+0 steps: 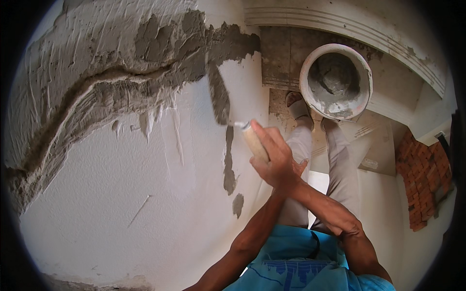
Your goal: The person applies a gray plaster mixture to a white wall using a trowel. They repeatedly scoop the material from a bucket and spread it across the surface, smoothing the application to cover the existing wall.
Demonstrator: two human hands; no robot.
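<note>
My right hand (272, 155) grips the wooden handle (255, 141) of a trowel, whose slightly blurred grey blade (217, 94) lies over the wall at the upper middle. The white wall (97, 174) carries rough grey mortar (170, 29) across its upper part, with a long wavy groove (73, 94) through it and dark streaks below the blade. My left hand (298, 168) is behind my right hand where the forearms cross; only some fingers show, and what they hold, if anything, is hidden.
A white bucket (306, 82) with grey mortar inside stands on a dirty tiled step (286, 53) at upper right, just beyond my sandalled feet. Pale stair edges (364, 19) curve above it. A patch of exposed red brick (417, 179) is at the right.
</note>
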